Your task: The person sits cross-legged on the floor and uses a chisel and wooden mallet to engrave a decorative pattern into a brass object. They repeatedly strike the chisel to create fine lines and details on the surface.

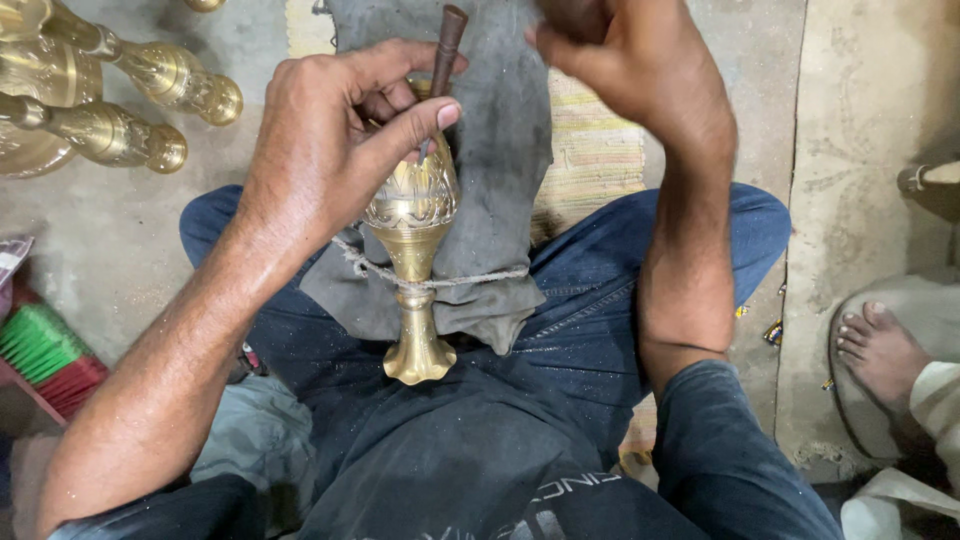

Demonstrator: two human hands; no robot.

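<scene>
Left hand (345,130), upper centre: fingers pinched round thin brown metal punch (446,45), tip on engraved brass goblet-shaped vase (412,250). Right hand (620,60), top: fisted, contents indiscernible. Dark grey cloth (500,150) beneath.

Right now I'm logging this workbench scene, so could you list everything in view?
brass vase: one, gold, on the lap, tied by a string
grey cloth: one, under the vase
punch tool: one, dark brown, tip on the vase
brass pieces: several, gold, floor at upper left
woven mat: one, striped, on the floor
brush: one, green and red, at left edge
another person's foot: one, at right
left hand: grip on the punch tool
right hand: raised, contents hidden
</scene>
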